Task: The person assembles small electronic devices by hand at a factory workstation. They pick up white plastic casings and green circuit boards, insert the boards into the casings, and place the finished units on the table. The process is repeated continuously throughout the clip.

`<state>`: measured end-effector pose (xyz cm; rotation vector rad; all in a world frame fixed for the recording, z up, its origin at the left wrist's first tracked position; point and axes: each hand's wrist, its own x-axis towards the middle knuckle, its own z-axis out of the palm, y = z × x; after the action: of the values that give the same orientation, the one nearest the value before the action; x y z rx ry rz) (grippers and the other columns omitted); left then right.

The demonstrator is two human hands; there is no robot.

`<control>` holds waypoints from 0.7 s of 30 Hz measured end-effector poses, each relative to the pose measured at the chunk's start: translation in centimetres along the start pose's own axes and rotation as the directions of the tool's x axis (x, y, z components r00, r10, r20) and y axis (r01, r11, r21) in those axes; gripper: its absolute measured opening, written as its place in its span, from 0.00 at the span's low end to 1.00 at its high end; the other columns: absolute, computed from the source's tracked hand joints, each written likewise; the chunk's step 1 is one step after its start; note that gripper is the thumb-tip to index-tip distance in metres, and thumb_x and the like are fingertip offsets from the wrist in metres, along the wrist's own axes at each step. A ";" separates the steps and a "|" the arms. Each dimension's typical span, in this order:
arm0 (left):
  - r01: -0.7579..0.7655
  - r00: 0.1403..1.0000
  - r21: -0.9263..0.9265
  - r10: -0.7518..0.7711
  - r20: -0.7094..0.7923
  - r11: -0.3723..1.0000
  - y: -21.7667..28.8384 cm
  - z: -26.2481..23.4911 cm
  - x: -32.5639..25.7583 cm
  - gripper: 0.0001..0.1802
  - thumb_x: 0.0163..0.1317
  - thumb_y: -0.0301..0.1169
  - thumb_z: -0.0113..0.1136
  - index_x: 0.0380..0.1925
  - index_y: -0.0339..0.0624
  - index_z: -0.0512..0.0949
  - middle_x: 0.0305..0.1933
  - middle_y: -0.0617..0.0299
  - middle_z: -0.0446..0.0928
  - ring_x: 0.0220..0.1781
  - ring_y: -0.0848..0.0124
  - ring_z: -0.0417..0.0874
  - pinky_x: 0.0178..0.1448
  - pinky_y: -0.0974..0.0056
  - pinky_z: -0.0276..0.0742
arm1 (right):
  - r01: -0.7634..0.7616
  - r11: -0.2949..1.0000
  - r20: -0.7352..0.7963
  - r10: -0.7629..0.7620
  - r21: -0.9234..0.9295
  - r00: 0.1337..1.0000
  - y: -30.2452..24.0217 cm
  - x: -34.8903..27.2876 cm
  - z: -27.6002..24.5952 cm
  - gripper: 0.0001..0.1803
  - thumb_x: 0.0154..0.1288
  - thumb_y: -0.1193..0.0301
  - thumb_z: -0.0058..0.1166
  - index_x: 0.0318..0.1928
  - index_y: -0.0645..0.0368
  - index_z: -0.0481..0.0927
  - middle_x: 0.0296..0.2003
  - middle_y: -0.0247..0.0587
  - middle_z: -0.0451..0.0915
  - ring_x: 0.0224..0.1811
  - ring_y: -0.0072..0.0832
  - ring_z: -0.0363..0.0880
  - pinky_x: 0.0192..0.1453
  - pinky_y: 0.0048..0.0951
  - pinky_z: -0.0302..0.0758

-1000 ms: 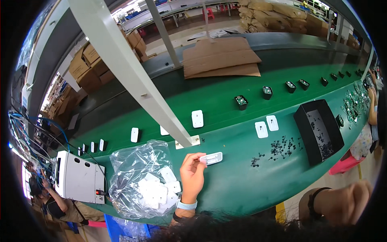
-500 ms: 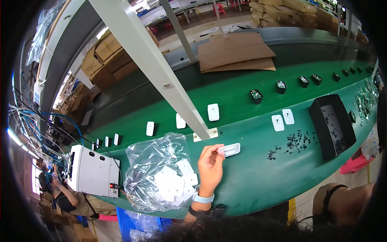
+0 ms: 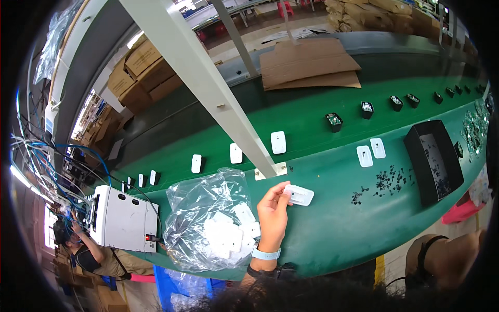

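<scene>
My left hand (image 3: 273, 214), with a light blue watch strap at the wrist, pinches a white plastic cover (image 3: 300, 195) by its left end. The cover is held over the green work surface, its recessed face partly visible. Left of my wrist lies a clear plastic bag (image 3: 182, 216) with several white covers (image 3: 224, 238) in it. Farther right, two similar white covers (image 3: 365, 156) lie flat, each with a small dark part on it. A scatter of small black parts (image 3: 391, 181) lies near them. My right hand is not in view.
A black bin (image 3: 422, 164) stands at the right, near a pile of green pieces (image 3: 474, 130). Black housings (image 3: 333, 122) and white-covered units (image 3: 278, 142) line the green belt. A metal post (image 3: 208, 93) rises ahead; a white machine (image 3: 125, 218) stands left. A person (image 3: 88, 255) works far left.
The white cover in my left hand has tilted, so more of its face shows, and shifted slightly right. The whole view has shifted a little; nothing was let go.
</scene>
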<state>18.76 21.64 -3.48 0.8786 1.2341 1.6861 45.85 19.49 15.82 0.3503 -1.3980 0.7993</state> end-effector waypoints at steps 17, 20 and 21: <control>0.261 0.902 -0.094 -0.208 0.379 0.961 0.8 1.4 -0.7 0.33 0.70 0.18 0.49 0.74 0.39 0.59 0.51 0.57 0.77 0.45 0.71 0.79 0.47 0.65 0.77 | -0.509 0.625 0.169 0.714 -0.592 0.679 16.5 -12.9 -3.4 0.05 0.61 0.79 0.62 0.37 0.63 0.80 0.36 0.42 0.83 0.35 0.36 0.82 0.40 0.32 0.80; 0.129 0.945 -0.019 -0.117 0.306 0.991 0.2 1.8 -1.1 0.32 0.67 0.14 0.53 0.72 0.35 0.62 0.53 0.56 0.77 0.45 0.72 0.80 0.46 0.66 0.79 | -0.449 0.628 0.168 0.680 -0.636 0.713 16.7 -12.9 -4.0 0.07 0.60 0.79 0.63 0.38 0.62 0.79 0.34 0.41 0.82 0.35 0.37 0.80 0.39 0.35 0.78; 0.129 0.946 -0.012 -0.120 0.300 0.992 0.0 1.9 -1.1 0.30 0.68 0.15 0.54 0.70 0.34 0.64 0.54 0.56 0.78 0.47 0.73 0.81 0.46 0.67 0.80 | -0.426 0.630 0.172 0.667 -0.649 0.725 16.7 -13.0 -4.1 0.07 0.60 0.79 0.63 0.38 0.62 0.80 0.33 0.41 0.81 0.35 0.37 0.79 0.39 0.35 0.78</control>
<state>20.89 21.35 -3.03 0.9747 1.0315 1.4087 37.93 30.09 -1.19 -0.4688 -2.1174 0.7746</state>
